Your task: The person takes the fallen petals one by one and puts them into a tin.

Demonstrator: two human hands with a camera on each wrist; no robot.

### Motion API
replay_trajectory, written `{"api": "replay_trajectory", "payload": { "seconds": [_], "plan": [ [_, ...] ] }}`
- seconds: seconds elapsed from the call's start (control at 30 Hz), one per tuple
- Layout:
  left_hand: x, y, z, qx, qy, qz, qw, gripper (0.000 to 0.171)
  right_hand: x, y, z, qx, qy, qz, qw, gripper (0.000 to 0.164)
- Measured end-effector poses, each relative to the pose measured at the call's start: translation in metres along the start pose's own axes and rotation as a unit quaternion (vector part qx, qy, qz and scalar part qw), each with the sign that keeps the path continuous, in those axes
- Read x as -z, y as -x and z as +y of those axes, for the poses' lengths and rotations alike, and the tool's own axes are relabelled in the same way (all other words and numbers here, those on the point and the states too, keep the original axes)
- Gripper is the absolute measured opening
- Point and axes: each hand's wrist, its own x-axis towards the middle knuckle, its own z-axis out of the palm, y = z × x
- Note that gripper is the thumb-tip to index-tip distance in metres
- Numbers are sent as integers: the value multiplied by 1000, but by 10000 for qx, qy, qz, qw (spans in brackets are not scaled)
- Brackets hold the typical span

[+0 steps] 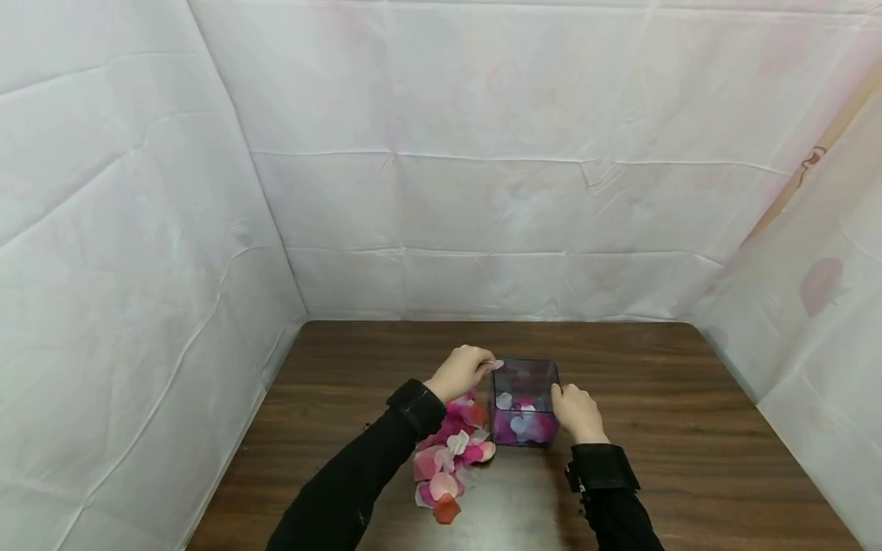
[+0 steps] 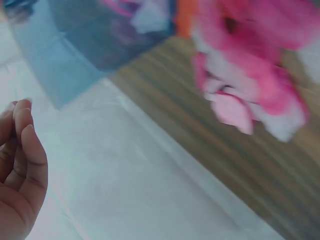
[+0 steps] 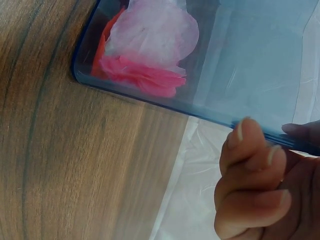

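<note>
1. Head view: your left hand (image 1: 460, 373) pinches a thin, pale fabric-like petal (image 1: 497, 365) at the rear left corner of the clear, purple-tinted, open-topped plastic box (image 1: 529, 373). Your right hand (image 1: 577, 413) grips the box's right wall. Pink, purple and white petals (image 1: 525, 403) lie inside; a loose heap of pink, white and orange-red petals (image 1: 446, 463) spreads left of the box on the dark brown wood-grain table (image 1: 358, 413). If the pinch loosens at the rim, so light a petal could flutter down outside the wall. Your left forearm beside the heap might also brush petals aside.

2. Left wrist view: your fingertips (image 2: 26, 116) meet your thumb, but I cannot make out the petal here. The heap is blurred.

3. Right wrist view: your thumb (image 3: 304, 132) and forefinger clasp the box's rim, other fingers curled outside. Holding one wall only, an uneven tug could tilt or slide the box.
</note>
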Motion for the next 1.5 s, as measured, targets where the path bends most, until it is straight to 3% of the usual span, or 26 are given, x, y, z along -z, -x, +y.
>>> {"api": "replay_trajectory", "payload": {
  "seconds": [0.13,0.37,0.53,0.67,0.83,1.0,1.2,1.33,1.4,1.5],
  "plan": [
    [0,-13,19,-107,153,-180,9997,18,-1,-2,-1,52,78,23,10000,42],
    [-16,-26,35,-444,-190,-694,9964,21,-3,-4,0,55,67,11,10000,45],
    [-28,-23,34,-636,-276,-1190,9905,47,-6,-1,2,-10,-129,-85,9999,46],
    [-26,-17,32,-480,-141,-1261,9907,55,-6,-2,2,-30,-108,-42,9999,47],
    [-17,-10,25,-362,37,-1026,9941,49,-6,-2,3,26,6,96,9999,46],
    [-4,9,3,-231,148,-786,9965,43,-6,-2,4,40,49,113,9999,44],
    [6,50,-44,126,121,-517,9985,32,-4,-3,3,137,124,260,9995,42],
    [0,80,-77,482,23,-467,9977,22,-2,-3,2,167,140,261,9994,44],
    [-6,95,-90,687,104,-625,9956,19,-2,-3,2,170,139,236,9995,44],
    [-19,117,-107,683,-130,-912,9934,19,-3,-3,2,125,128,182,9997,44]
  ]
}}
